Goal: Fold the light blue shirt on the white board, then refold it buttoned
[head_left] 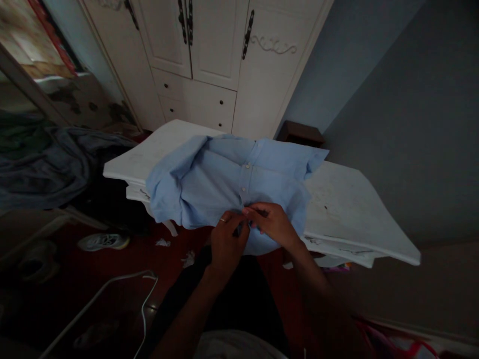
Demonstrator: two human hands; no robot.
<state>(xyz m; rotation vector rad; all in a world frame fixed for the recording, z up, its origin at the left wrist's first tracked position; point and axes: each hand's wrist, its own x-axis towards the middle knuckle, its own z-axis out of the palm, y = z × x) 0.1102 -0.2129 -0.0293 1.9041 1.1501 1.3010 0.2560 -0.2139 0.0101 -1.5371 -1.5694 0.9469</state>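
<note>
Fingers (234, 217) of left hand (228, 242), wearing ring (222, 220), and right hand (276, 223) pinching shirt (217, 174) at the front, just below buttons (244, 189). Lies spread across desk (348, 199), overhanging its near edge. Behind, wardrobe (213, 45); left, on floor (170, 262), sneaker (103, 242), any lettering too dim to read.

A slim ring (222, 220) on the left grip (228, 240) — bare forearms (192, 313), black legwear (239, 296), a greyish top (235, 345).
</note>
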